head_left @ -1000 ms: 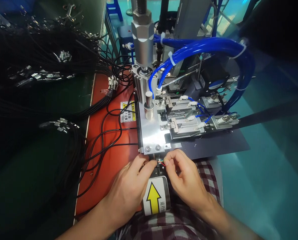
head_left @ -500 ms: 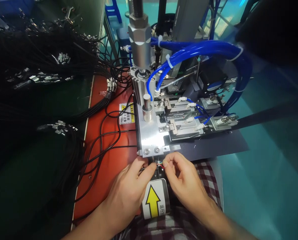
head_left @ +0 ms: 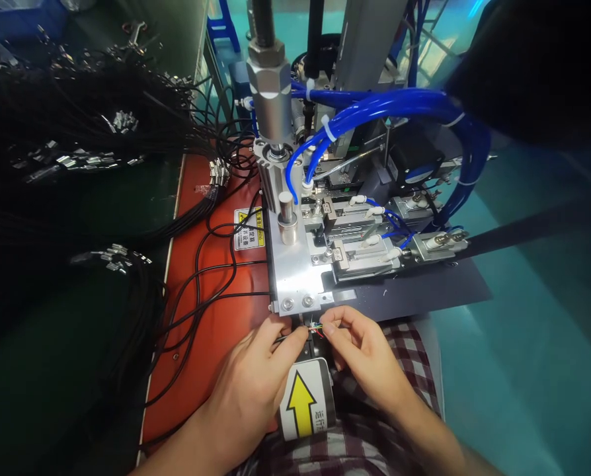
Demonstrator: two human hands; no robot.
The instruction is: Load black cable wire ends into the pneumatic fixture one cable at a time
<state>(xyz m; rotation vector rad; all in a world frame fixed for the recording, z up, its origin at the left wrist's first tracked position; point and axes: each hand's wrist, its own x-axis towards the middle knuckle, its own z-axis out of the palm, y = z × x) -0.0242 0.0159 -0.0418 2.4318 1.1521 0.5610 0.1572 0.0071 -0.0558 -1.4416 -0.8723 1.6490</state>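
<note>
My left hand (head_left: 258,380) pinches a thin black cable (head_left: 283,338) just below the front edge of a metal machine plate (head_left: 295,274). From the cable's end spread fine coloured wires (head_left: 316,326), red and green among them. My right hand (head_left: 362,357) grips those wire tips between thumb and forefinger. Both hands meet over a small black fixture, right above a white label with a yellow arrow (head_left: 303,400).
A pneumatic cylinder (head_left: 270,99) and blue air hoses (head_left: 389,106) rise behind the plate. Bundles of black cables with metal plugs (head_left: 112,254) lie to the left, over an orange mat (head_left: 211,317). A yellow warning sticker (head_left: 249,228) sits on the mat.
The view has drifted slightly, so the machine sits a little lower and further left in the frame. My right fingers have closed in tighter on the wire tips; both hands stay at the fixture.
</note>
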